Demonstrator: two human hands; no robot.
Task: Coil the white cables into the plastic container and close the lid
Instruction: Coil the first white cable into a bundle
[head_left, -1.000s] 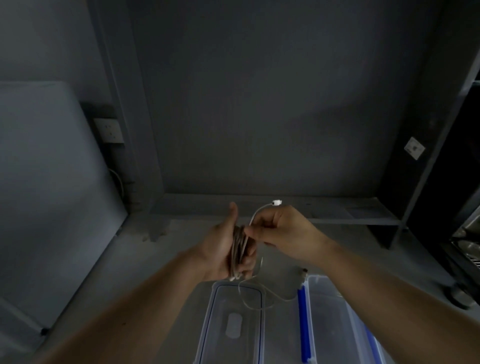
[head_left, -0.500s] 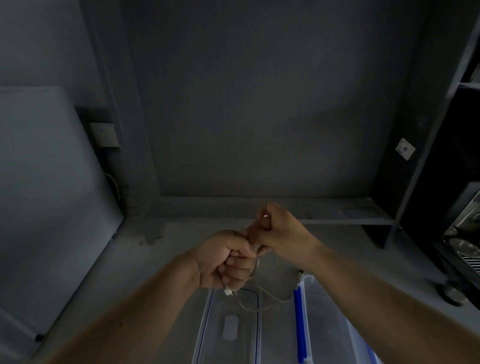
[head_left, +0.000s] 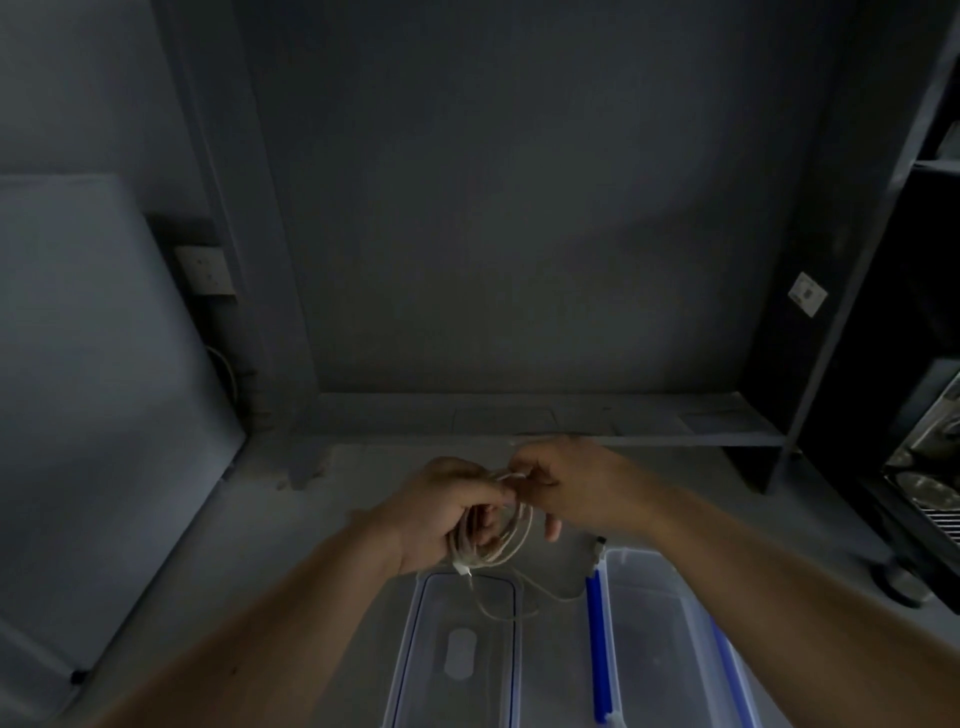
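Left hand (head_left: 441, 512) clenched around coiled thin white cable (head_left: 511, 538), right hand (head_left: 569, 483) pinching its end, both held above clear rectangular plastic lid (head_left: 415, 654) lying beside open clear plastic container (head_left: 670, 639) with blue clips.

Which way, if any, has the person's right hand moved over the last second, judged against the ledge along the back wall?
Cannot tell. The right hand sits just under the ledge, much as before, pinching the white cable; the camera shifted too.
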